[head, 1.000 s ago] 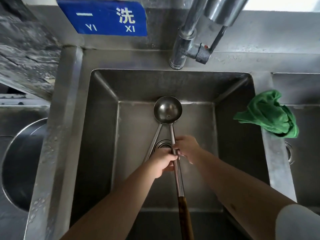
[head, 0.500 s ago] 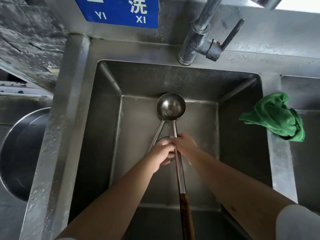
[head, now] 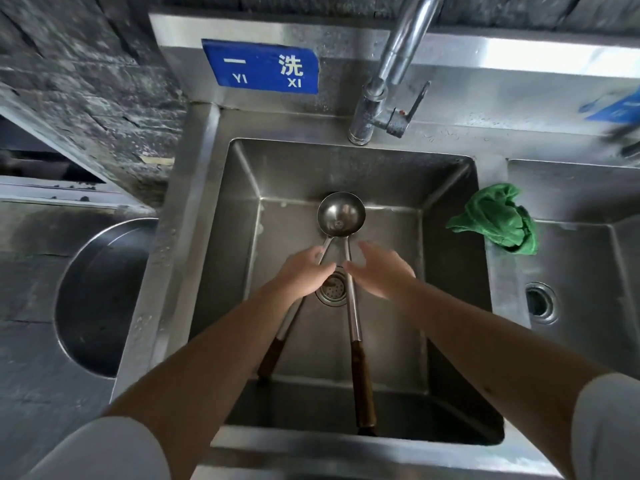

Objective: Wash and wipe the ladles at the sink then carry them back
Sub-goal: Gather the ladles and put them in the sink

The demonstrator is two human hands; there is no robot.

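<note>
Steel sink [head: 242, 216] holds two ladles [head: 341, 214], bowls stacked beyond the hands, wooden-gripped handles splaying back beneath them. Left hand [head: 304, 275] rests over one shaft, fingers loosely bent; right hand [head: 381, 271] is spread flat just beside the other. Right of it lies a green cloth [head: 495, 220] on the divider.

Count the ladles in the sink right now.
2. Both lie in the sink, bowls stacked at the far end so only one bowl shows; the left handle angles left, the right handle runs toward the near rim.
</note>
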